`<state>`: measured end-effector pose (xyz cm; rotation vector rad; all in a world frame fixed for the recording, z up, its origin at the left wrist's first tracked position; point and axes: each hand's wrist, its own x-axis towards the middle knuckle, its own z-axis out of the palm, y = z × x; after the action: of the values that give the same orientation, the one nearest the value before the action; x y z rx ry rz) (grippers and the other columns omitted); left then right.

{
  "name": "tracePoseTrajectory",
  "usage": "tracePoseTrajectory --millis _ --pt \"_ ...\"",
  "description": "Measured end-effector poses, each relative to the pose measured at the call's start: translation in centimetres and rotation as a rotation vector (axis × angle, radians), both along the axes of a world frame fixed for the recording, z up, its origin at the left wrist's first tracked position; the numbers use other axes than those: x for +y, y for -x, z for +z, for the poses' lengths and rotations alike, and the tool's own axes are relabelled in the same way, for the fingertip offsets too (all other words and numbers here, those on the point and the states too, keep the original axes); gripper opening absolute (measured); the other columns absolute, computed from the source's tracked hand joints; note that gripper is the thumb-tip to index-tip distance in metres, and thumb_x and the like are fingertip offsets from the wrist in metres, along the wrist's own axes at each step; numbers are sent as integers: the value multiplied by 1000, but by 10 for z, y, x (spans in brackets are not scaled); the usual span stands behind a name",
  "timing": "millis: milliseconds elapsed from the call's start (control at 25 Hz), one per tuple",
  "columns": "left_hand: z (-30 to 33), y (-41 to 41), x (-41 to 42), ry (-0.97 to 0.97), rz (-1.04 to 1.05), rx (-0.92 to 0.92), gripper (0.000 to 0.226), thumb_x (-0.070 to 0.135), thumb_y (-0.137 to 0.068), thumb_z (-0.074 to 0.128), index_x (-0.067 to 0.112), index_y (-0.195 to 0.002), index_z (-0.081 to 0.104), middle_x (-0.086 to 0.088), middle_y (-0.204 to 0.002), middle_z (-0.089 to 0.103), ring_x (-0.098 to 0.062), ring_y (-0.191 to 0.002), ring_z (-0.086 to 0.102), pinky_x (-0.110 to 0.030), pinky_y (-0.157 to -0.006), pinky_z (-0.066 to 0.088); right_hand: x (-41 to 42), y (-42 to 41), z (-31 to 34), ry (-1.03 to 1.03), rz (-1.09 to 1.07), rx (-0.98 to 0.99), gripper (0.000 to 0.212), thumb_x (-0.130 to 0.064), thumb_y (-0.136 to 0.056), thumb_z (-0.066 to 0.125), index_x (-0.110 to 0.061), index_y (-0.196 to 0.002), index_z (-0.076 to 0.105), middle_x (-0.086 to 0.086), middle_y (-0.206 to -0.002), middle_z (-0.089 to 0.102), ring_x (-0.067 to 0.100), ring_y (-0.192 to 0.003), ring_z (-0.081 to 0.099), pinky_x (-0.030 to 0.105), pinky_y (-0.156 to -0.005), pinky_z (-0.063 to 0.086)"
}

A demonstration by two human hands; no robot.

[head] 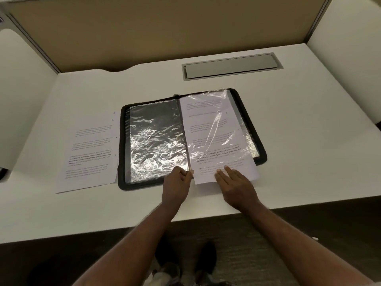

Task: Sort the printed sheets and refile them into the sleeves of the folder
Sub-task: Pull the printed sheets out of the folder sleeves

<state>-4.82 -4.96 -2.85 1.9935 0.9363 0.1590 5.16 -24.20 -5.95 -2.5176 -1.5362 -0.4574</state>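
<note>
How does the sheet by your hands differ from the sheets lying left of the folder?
The sheet by the hands lies on the right half of the open folder, partly under a clear sleeve, its near end sticking out; the sheets on the left lie bare on the desk. The left hand pinches the first at its corner and the right hand presses it; nothing touches the others. Both are white with printed text.

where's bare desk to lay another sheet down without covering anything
Bare desk lies right of the folder up to the side wall, and behind it left of the grey hatch. Left of the folder is taken by loose sheets. The near edge is crowded by both hands and the half-sleeved sheet.
</note>
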Motion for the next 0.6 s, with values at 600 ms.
tracePoseTrajectory --millis 600 --pt "3 42 -45 818 216 -58 8 3 -88 68 0 -94 65 -12 -97 72 -21 -84 72 -28 -62 58 -48 -25 63 -108 -898 998 52 -33 -83 73 -4 -123 58 13 -125 60 27 -111 58 35 -93 46"
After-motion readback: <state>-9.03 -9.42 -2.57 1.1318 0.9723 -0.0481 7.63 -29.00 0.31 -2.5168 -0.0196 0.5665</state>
